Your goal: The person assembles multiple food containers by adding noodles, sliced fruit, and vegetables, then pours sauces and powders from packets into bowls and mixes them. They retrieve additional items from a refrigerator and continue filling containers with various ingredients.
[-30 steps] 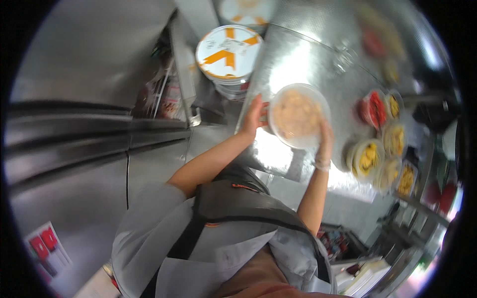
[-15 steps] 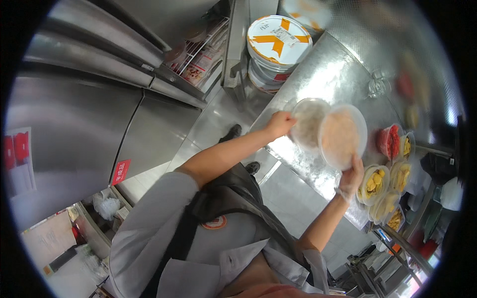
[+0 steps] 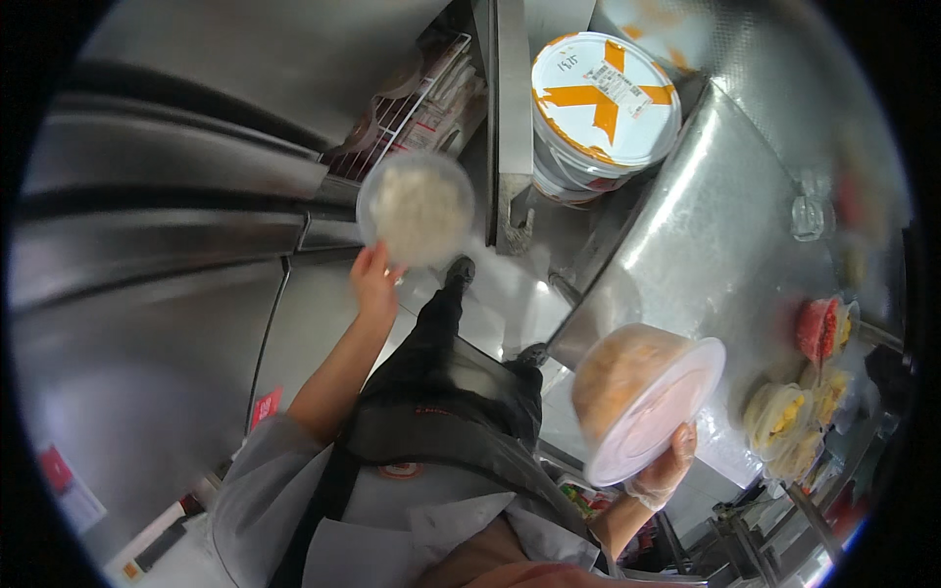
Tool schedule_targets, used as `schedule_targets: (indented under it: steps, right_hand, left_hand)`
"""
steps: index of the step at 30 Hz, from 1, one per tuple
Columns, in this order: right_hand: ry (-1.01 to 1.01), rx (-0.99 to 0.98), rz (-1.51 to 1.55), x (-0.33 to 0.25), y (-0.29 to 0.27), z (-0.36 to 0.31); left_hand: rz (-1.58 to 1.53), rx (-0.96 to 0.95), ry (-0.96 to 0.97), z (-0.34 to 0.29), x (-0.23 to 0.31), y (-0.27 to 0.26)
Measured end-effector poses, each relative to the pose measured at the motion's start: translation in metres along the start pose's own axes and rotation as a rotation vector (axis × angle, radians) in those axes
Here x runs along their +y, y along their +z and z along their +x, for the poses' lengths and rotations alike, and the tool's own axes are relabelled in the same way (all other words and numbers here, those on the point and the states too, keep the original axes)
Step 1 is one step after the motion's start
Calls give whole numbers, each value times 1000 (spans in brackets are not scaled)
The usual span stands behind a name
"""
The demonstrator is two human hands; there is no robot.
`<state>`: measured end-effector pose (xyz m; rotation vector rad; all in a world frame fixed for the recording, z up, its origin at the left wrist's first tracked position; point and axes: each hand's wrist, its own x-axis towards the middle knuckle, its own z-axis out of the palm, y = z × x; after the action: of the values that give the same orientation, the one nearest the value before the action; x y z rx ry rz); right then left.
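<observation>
My left hand [image 3: 375, 284] grips the rim of a round clear plastic tub [image 3: 417, 211] with whitish contents, blurred by motion, held out in front of the steel cabinet. On the right, my right hand [image 3: 668, 465], in a thin clear glove, holds a larger round plastic tub [image 3: 632, 397] of pale orange contents. This tub is tipped on its side, its whitish round face turned toward me. Its far side hides part of the steel worktop [image 3: 706, 225].
A white bucket with orange tape [image 3: 608, 103] stands beyond the worktop's left edge. The steel cabinet [image 3: 147, 343] fills the left, near a wire shelf [image 3: 421, 88] with packages. Tubs of red food [image 3: 817, 328] and yellow food [image 3: 779, 416] sit at the worktop's right.
Both tubs have left the place over the worktop and moved apart. The left one swung left toward the cabinet; the right one came nearer and tipped over sideways. My view turned left.
</observation>
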<state>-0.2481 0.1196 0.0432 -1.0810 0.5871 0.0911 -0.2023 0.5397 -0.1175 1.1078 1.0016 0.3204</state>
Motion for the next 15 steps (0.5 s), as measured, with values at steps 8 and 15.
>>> schedule_targets:
  steps: [8,15]
  right_hand:
    - [303,171,-88,92,41,-11]
    - [389,231,-88,123,70,-23]
  left_hand:
    - [-457,152,180,316,14,170]
    - [-126,45,224,428,15,180]
